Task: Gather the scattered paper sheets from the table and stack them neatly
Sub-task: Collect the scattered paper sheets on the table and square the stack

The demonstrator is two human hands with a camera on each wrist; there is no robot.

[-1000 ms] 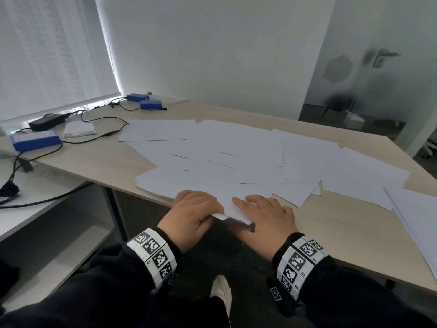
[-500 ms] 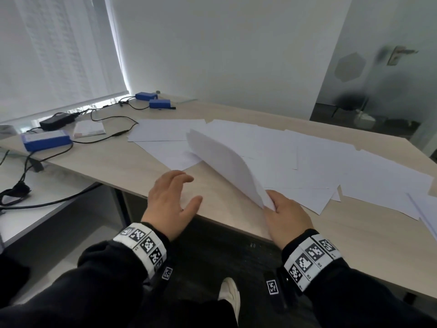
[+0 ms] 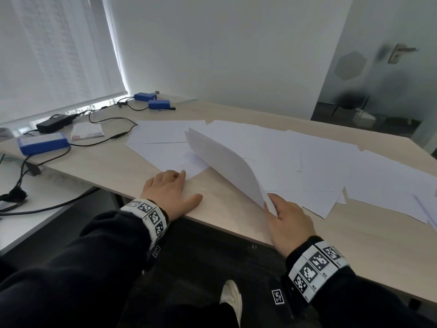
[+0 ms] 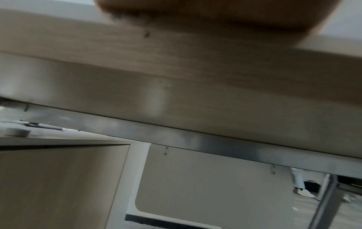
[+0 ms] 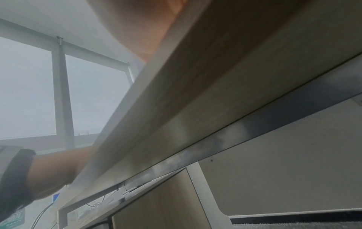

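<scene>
Many white paper sheets (image 3: 295, 152) lie scattered and overlapping across the light wooden table (image 3: 224, 209). My right hand (image 3: 283, 216) pinches the near corner of a small bundle of lifted sheets (image 3: 222, 159), which stands curved on edge and leans to the left. My left hand (image 3: 170, 188) lies flat on the table by the front edge with straight fingers, its fingertips at the corner of a flat sheet (image 3: 165, 155). Both wrist views show mostly the table's edge and underside; the fingers are hidden there.
At the back left are blue boxes (image 3: 42, 143), a black power adapter (image 3: 55, 121), a white pad (image 3: 87, 131) and black cables (image 3: 113, 136). A lower white desk (image 3: 35, 209) stands to the left. More sheets reach the right edge (image 3: 425, 209).
My right hand has lifted a bundle of sheets off the near pile and tipped it up. My left hand let go, slid left and now rests flat on the bared table.
</scene>
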